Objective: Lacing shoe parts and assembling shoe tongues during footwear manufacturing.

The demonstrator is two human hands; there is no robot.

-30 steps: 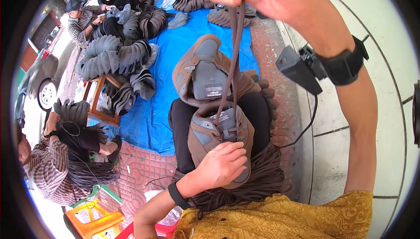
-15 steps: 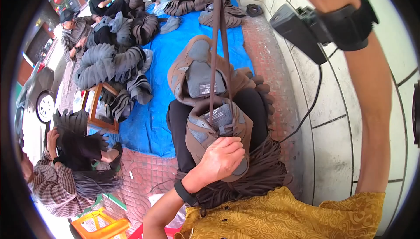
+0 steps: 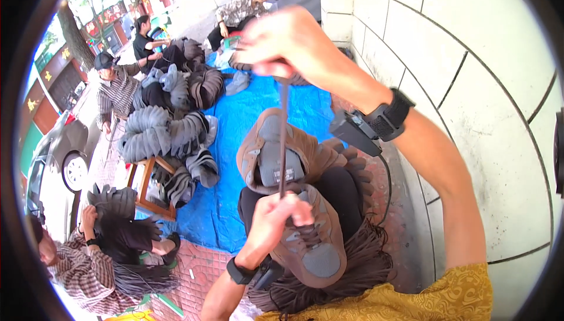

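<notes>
Right hand (image 3: 288,42) raised at the upper middle of the view, somewhat blurred, fingers curled in and closed on the upper part of a narrow dark-brown shoelace (image 3: 284,139); exact finger placement not resolvable. Lace stands taut and near vertical between the two hands. Left hand (image 3: 275,218) low, fingers bent inward and closed on the lace's lower part, just over the opening of a brown shoe with a rounded grey toe cap (image 3: 322,261). This shoe lies in the person's lap, toe toward the body, dark lacing visible across its front. Under and beside it: a thick bundle of loose dark-brown laces (image 3: 361,262). Just beyond it, near the knees in black trousers (image 3: 346,203), a second brown shoe with a grey padded tongue (image 3: 276,159), its front partly crossed by the lace. Farther forward, a bright blue plastic sheet (image 3: 235,115); at its left side, a heap of dark-grey shoe uppers (image 3: 144,136) next to a brown wooden stool (image 3: 141,189). Lower left, a co-worker in a checked shirt (image 3: 82,271) has one hand at dark-grey shoe pieces (image 3: 114,201). White tiled wall (image 3: 487,144) at right.
</notes>
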